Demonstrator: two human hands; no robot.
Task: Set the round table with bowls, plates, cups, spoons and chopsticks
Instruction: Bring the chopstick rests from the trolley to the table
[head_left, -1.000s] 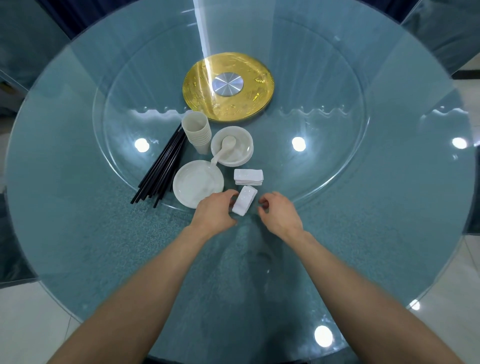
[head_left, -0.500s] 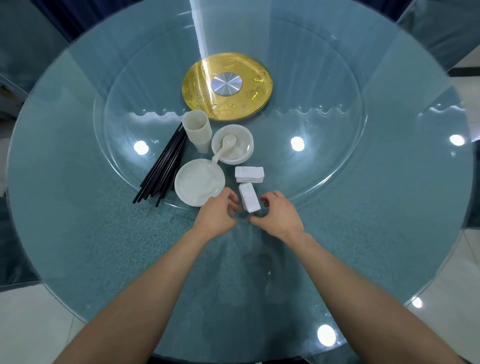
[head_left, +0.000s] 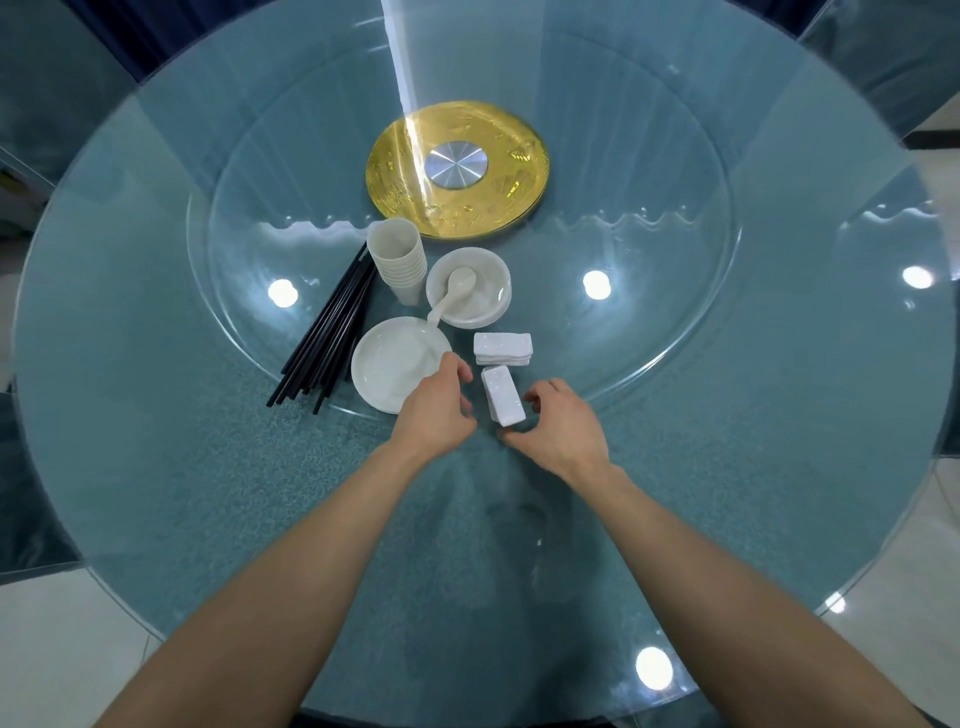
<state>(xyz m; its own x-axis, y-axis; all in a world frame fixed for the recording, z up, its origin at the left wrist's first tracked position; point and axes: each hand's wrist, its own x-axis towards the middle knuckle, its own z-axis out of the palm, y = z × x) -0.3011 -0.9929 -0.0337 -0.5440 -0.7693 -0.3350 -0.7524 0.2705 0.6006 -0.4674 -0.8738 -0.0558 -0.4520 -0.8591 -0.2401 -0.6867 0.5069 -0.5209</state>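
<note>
L hand (head_left: 435, 410) fingers loosely curled, empty, just beside white rest stack (head_left: 503, 396); R hand (head_left: 563, 431) fingers curl round stack's near end, cannot tell if gripping.

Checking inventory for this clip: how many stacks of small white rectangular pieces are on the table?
2. The far stack lies right of the plate; the near stack lies between the left hand and the right hand. Pieces per stack are unclear.
</note>
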